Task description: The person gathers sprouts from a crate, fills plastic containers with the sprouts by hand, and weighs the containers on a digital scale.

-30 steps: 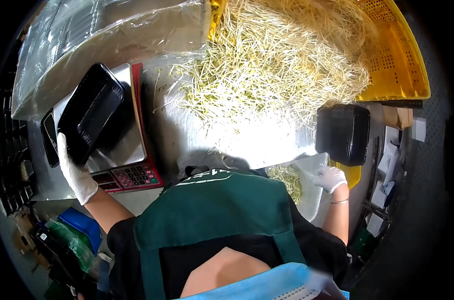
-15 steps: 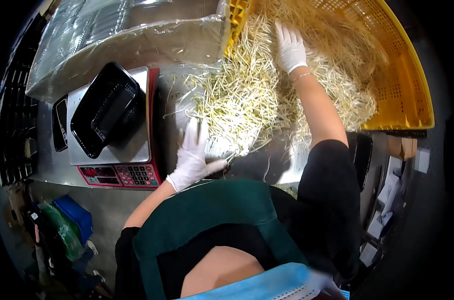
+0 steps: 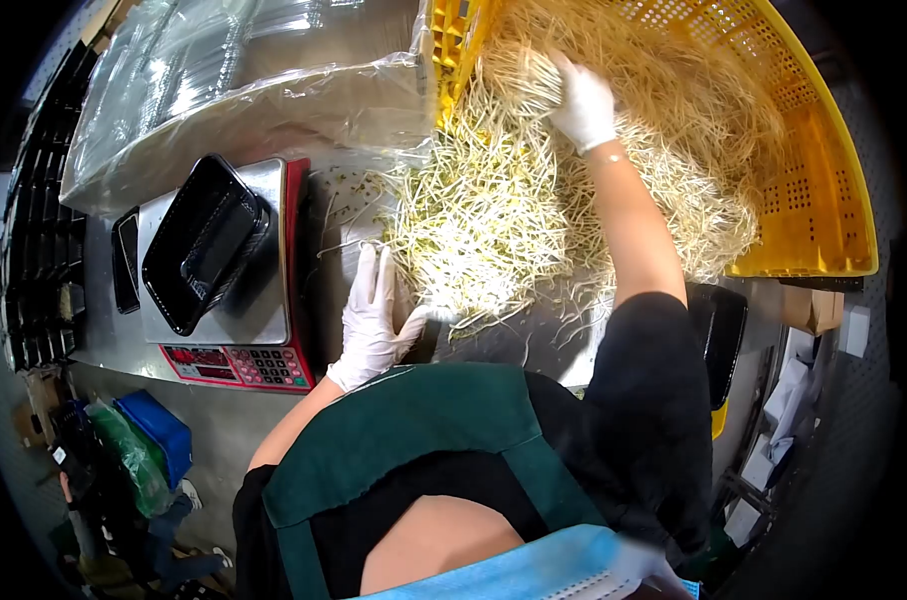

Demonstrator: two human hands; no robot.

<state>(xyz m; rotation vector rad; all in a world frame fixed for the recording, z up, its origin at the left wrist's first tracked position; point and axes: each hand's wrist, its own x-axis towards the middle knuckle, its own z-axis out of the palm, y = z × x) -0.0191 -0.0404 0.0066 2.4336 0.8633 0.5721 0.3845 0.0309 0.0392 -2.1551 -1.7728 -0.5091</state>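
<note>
Pale bean sprouts (image 3: pixel 484 220) are heaped on the metal table and spill from a tipped yellow crate (image 3: pixel 819 190). My right hand (image 3: pixel 586 105), in a white glove, has its fingers curled round a clump of sprouts at the top of the heap. Near the heap's lower left edge, my gloved left hand (image 3: pixel 374 325) has its fingers apart and nothing in its grasp. A black tray (image 3: pixel 206 245) rests on a scale (image 3: pixel 279 362) with a red casing, left of my left hand.
A plastic-lined box (image 3: pixel 264 115) of clear containers stands at the back left. Black trays (image 3: pixel 44 220) are stacked at the far left, and another black tray (image 3: pixel 722 335) is beside my right sleeve. A blue bin (image 3: pixel 159 430) sits below the table.
My left hand let go of the tray on the scale and moved right to the sprouts. My right hand left the clear bag, reached up into the heap and has now closed round sprouts.
</note>
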